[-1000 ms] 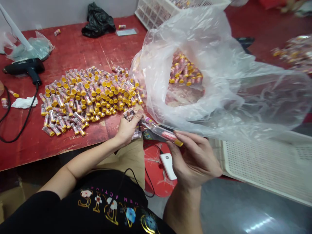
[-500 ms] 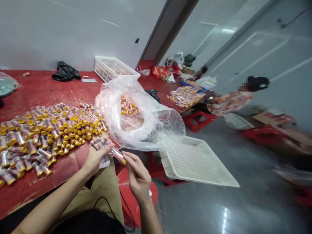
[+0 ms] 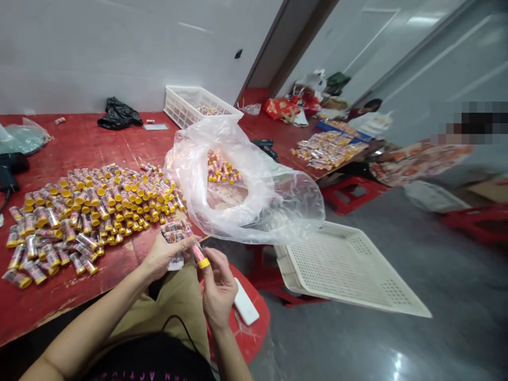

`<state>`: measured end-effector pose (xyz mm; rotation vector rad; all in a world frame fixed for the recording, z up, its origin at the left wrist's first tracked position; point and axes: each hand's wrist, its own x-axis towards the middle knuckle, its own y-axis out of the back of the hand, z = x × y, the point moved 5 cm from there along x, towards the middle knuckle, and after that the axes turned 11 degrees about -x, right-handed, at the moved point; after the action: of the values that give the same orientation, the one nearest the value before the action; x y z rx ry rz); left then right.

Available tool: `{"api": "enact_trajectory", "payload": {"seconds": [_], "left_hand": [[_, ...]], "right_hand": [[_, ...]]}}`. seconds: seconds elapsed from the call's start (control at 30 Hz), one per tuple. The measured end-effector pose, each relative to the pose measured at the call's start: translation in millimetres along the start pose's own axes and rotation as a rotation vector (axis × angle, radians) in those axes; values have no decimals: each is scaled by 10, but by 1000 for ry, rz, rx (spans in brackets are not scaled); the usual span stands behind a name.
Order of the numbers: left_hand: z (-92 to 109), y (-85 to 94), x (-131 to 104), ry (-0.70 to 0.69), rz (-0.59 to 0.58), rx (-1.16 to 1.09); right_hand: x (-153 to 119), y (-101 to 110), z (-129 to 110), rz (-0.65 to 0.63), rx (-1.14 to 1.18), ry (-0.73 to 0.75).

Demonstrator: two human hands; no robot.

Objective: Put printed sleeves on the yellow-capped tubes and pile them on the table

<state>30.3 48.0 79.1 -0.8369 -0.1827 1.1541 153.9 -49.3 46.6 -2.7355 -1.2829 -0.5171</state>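
My left hand (image 3: 162, 255) pinches a stack of printed labels (image 3: 174, 235) over my lap, at the red table's front edge. Between both hands is a clear tube with a yellow cap (image 3: 199, 255); its far end lies by my left thumb. The fingers of my right hand (image 3: 219, 288) are closed round the capped end. To the left, a large heap of similar tubes (image 3: 107, 198) covers the table. A clear plastic bag (image 3: 254, 203) with its mouth spread open shows more yellow-capped tubes (image 3: 222, 168) inside.
A white crate (image 3: 194, 108) and a black bag (image 3: 119, 114) are at the table's back. A white plastic tray (image 3: 341, 264) juts out on the right. A phone-like white object (image 3: 246, 301) lies on a red stool (image 3: 254, 338). A person (image 3: 424, 159) sits at the far right.
The view has shifted, so the table things appear further right. My right hand has turned, and the tube now points more steeply downward. The white object on the stool has come into fuller view.
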Motion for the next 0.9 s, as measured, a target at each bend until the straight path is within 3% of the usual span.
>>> {"api": "enact_trajectory", "payload": {"seconds": [0.13,0.3,0.37,0.5,0.57,0.73,0.83,0.9], "left_hand": [[-27,-110,-57,88,-134,-34],[-142,-100,-105,140,-145,-69],[-178,-30,-143,122,-75,-86],[-128,137,-213,-76,107,-180],[-106,190,-216,-106,150,-186],[-29,345,-131,-137,235,-202],[-12,545,-69,-123,389,-276],[-8,692,-63,-145,515,-384]], "right_hand": [[111,53,-298,-125,-177,267],[155,-61,-323,-48,-90,219],[120,-147,-300,-40,-79,202],[94,-214,-277,66,-36,171],[106,-242,-269,81,-38,138],[162,-362,-194,-42,-34,88],[325,-602,13,-133,-8,36],[524,-926,170,-162,6,17]]}}
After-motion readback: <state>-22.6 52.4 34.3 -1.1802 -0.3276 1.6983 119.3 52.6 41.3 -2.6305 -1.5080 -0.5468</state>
